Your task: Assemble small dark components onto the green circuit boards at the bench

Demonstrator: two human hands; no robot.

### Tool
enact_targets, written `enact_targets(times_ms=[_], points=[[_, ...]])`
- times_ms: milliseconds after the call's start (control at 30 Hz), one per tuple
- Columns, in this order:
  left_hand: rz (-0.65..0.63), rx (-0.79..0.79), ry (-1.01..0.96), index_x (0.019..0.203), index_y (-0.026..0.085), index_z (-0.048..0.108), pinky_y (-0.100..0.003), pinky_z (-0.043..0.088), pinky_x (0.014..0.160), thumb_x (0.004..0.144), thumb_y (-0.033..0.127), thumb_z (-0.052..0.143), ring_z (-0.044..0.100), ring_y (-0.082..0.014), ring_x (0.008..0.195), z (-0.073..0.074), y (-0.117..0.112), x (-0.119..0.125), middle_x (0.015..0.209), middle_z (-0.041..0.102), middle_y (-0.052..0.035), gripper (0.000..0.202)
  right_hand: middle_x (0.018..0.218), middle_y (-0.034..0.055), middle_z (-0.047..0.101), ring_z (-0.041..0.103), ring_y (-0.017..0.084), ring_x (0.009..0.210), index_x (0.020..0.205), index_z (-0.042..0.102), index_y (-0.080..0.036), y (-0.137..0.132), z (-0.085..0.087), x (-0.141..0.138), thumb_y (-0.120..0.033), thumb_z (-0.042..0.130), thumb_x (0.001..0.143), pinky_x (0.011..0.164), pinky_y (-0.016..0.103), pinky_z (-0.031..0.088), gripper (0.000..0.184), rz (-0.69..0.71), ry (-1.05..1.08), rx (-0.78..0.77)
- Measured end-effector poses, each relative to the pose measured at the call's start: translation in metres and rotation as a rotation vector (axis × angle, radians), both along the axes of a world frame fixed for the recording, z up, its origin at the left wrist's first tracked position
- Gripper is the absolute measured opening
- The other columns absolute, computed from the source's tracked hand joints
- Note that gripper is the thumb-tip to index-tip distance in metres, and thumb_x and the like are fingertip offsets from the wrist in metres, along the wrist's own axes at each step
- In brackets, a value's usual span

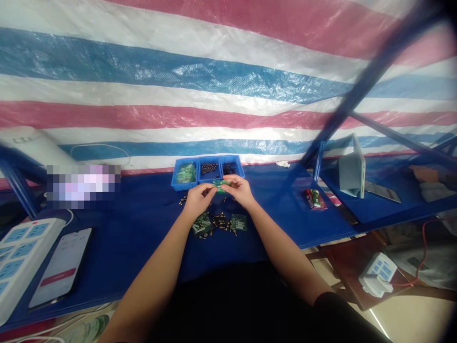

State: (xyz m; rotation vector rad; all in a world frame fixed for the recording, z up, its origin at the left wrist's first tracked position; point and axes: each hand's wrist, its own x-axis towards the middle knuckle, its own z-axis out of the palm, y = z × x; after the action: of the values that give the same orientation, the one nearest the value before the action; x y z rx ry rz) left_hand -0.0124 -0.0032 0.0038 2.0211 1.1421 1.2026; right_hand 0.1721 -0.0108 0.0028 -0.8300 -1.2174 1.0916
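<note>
Against striped tarp (pixel 214 81), blue table (pixel 143 224) holds boards (pixel 238 222).

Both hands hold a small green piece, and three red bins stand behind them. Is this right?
No: the head view shows the three bins are blue, not red. The left hand and right hand do hold the small green piece.

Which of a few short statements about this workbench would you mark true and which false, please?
1. The left hand and right hand hold one small green piece together. True.
2. Three blue bins stand just beyond the hands. True.
3. The phone lies on the person's right. False: it lies on the left, beside the white power strip.
4. The table is covered in red. False: it is blue.
5. Green boards lie on the table nearer the person than the hands. True.
</note>
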Motion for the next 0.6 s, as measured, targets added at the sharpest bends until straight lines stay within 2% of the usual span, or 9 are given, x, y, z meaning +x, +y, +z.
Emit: enact_targets(times_ms=[133, 200, 367, 600], points=[[0.014, -0.075, -0.19, 0.089, 0.018, 0.067, -0.025, 0.047, 0.059, 0.082, 0.041, 0.064, 0.06, -0.0151, 0.064, -0.003, 0.0, 0.004, 0.075, 0.067, -0.0025, 0.025, 0.077, 0.0019, 0.069, 0.062, 0.015, 0.066, 0.08, 0.069, -0.019, 0.002, -0.002, -0.001, -0.046, 0.081, 0.06, 0.064, 0.03, 0.053, 0.035, -0.042, -0.027, -0.056], [0.019, -0.089, -0.217, 0.091, 0.018, 0.067, -0.025, 0.046, 0.058, 0.081, 0.041, 0.064, 0.059, -0.0144, 0.063, -0.002, -0.001, 0.005, 0.076, 0.067, -0.0025, 0.025, 0.071, 0.0018, 0.068, 0.059, 0.014, 0.06, 0.073, 0.069, -0.018, 0.003, -0.002, 0.001, -0.046, 0.08, 0.061, 0.06, 0.029, 0.05, 0.033, -0.068, -0.071, -0.055], [0.065, -0.063, -0.159, 0.087, 0.018, 0.068, -0.023, 0.043, 0.056, 0.084, 0.041, 0.062, 0.055, -0.0126, 0.061, 0.001, -0.003, 0.005, 0.074, 0.064, -0.0011, 0.024, 0.064, 0.0008, 0.065, 0.054, 0.013, 0.053, 0.076, 0.072, -0.018, 0.003, -0.004, 0.005, -0.049, 0.073, 0.069, 0.054, 0.027, 0.045, 0.032, -0.11, -0.181, -0.034], [0.073, -0.161, -0.189, 0.093, 0.018, 0.067, -0.023, 0.041, 0.05, 0.083, 0.044, 0.062, 0.054, -0.0125, 0.05, -0.002, -0.001, 0.005, 0.055, 0.058, 0.0023, 0.028, 0.075, 0.0028, 0.07, 0.06, 0.015, 0.064, 0.079, 0.072, -0.018, 0.006, -0.012, 0.003, -0.044, 0.076, 0.069, 0.062, 0.028, 0.049, 0.027, -0.171, -0.119, -0.001]])
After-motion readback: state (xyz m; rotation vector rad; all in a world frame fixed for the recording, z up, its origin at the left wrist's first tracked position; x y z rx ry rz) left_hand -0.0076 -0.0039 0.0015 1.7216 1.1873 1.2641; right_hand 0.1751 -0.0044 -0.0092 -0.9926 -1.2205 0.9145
